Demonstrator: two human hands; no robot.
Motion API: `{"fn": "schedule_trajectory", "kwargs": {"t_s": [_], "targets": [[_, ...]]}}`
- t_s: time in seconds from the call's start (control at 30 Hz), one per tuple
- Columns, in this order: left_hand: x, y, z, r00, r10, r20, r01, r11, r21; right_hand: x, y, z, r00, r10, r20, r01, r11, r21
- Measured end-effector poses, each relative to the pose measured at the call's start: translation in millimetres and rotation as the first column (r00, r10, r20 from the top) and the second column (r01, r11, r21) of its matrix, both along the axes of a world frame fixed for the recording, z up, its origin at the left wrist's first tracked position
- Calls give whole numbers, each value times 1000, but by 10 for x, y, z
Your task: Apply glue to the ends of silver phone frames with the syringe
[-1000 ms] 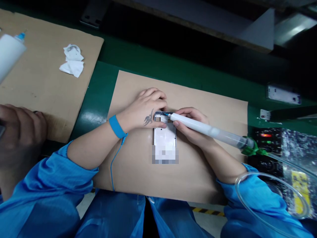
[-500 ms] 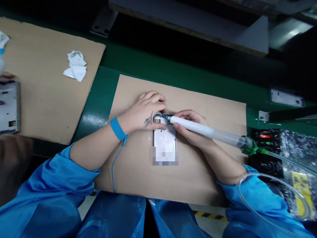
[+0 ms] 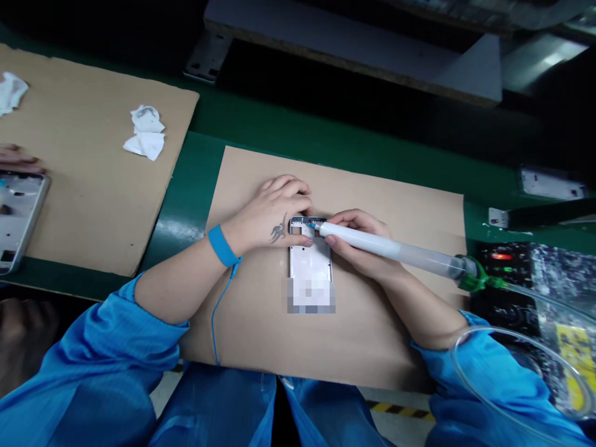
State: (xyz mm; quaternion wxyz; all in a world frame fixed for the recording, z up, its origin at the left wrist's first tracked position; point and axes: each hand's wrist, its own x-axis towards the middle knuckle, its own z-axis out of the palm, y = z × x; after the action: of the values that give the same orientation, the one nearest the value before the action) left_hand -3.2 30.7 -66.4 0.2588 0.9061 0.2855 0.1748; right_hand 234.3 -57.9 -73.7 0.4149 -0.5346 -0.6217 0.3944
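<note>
My left hand point(image 3: 272, 214) presses on the top end of a metal phone frame point(image 3: 310, 254), which lies flat on a cardboard sheet point(image 3: 395, 211). My right hand point(image 3: 358, 242) grips a white syringe dispenser point(image 3: 377, 241). Its thin blue tip point(image 3: 313, 226) touches the frame's top end, right next to my left fingers. A blue wrist strap point(image 3: 222, 246) circles my left wrist, with a blue cord trailing down from it. The lower end of the frame is blurred out.
A clear tube point(image 3: 516, 366) runs from the syringe's green fitting past my right arm. A co-worker's hand point(image 3: 16, 158) rests by another metal frame point(image 3: 18, 217) on a second cardboard sheet point(image 3: 93, 186), which also bears crumpled tissue point(image 3: 146, 131). A green bench point(image 3: 326, 143) lies beneath.
My hands and the syringe barely move. The co-worker's white bottle has left the view, and a metal frame now lies on the left sheet. The whole view has shifted slightly.
</note>
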Motion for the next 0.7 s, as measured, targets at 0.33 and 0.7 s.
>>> {"fn": "schedule_trajectory", "kwargs": {"t_s": [0.33,0.7], "targets": [[-6,-9,4,1000,7,-2,-7,1000,-9,-1,10,20,998,-29,50,31,999,-26],[-13,8,14,1000,-4,-14,4,1000,-18,-5,5,40,997,-74,34,76,996,-51]]}}
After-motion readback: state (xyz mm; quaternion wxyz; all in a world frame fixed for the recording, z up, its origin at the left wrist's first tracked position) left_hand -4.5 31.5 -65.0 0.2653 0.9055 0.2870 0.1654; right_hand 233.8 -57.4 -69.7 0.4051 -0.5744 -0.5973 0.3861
